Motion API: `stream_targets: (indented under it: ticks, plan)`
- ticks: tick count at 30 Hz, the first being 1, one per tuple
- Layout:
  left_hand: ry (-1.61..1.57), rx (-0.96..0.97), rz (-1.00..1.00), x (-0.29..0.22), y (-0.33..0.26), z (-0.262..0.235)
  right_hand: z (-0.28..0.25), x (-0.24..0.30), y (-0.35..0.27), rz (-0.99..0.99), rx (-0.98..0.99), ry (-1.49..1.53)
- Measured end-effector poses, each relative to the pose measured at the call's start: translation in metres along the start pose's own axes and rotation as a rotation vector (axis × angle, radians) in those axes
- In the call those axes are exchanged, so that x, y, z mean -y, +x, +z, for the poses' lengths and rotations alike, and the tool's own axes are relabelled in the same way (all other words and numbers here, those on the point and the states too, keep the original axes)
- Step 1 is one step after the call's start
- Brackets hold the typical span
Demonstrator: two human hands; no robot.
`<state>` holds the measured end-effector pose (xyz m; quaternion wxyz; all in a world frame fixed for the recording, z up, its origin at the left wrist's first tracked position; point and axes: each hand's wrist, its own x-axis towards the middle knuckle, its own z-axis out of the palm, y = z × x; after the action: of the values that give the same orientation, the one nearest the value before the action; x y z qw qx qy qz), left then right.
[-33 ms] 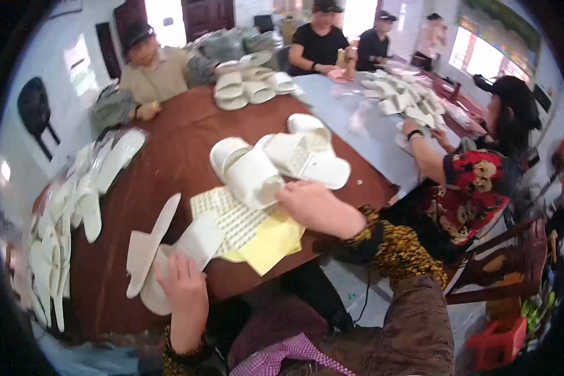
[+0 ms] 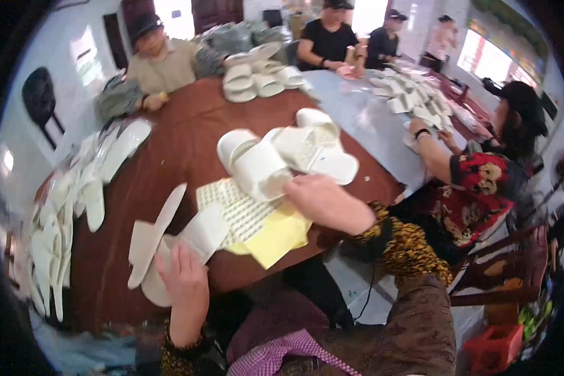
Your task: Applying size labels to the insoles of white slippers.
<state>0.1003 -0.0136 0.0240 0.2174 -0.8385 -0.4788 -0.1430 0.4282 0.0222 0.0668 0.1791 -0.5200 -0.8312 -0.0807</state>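
My left hand (image 2: 187, 289) lies with its fingers stretched over the sole of a white slipper (image 2: 207, 229) near the table's front edge. Another white slipper (image 2: 158, 238) stands tilted on its side just left of it. My right hand (image 2: 329, 199) reaches to a white open-toed slipper (image 2: 257, 172), its fingers curled and closed at the near end; the fingertips are partly hidden. Beneath that slipper lies a sheet with rows of small marks (image 2: 235, 210), overlapping plain yellow sheets (image 2: 272, 241). More white slippers (image 2: 335, 164) lie just beyond my right hand.
White slippers in clear wrap (image 2: 88, 188) line the left side of the brown table (image 2: 182, 138). Another slipper pile (image 2: 260, 78) sits at its far edge, and one (image 2: 410, 94) on the grey-blue table. Several people sit around. A wooden chair (image 2: 501, 269) stands at right.
The whole view has shifted slightly, with the table and slippers a little further right in the picture. Both hands stay at the same slippers.
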Motion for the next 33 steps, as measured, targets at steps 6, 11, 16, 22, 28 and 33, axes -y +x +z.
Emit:
stream_targets:
  ticks: [6, 11, 16, 22, 28, 33]
  plan:
    - [-0.058, -0.059, 0.025, 0.012, -0.016, 0.004, -0.070, 0.010, 0.013, -0.016, 0.053, -0.068]
    - [-0.028, -0.067, 0.060, 0.022, -0.033, -0.006, -0.126, 0.035, 0.032, 0.040, 0.039, -0.018]
    - [-0.102, -0.067, 0.056, 0.030, -0.052, -0.015, -0.122, 0.056, 0.063, -0.085, 0.038, 0.138]
    - [-0.159, -0.101, -0.078, 0.032, -0.072, -0.018, -0.033, 0.080, 0.121, -0.366, 0.225, 0.077]
    - [-0.214, -0.090, -0.170, 0.042, -0.093, -0.022, 0.044, 0.107, 0.149, -0.514, 0.341, 0.136]
    - [-0.228, -0.146, -0.181, 0.048, -0.105, -0.019, 0.073, 0.125, 0.151, -0.667, 0.173, 0.078]
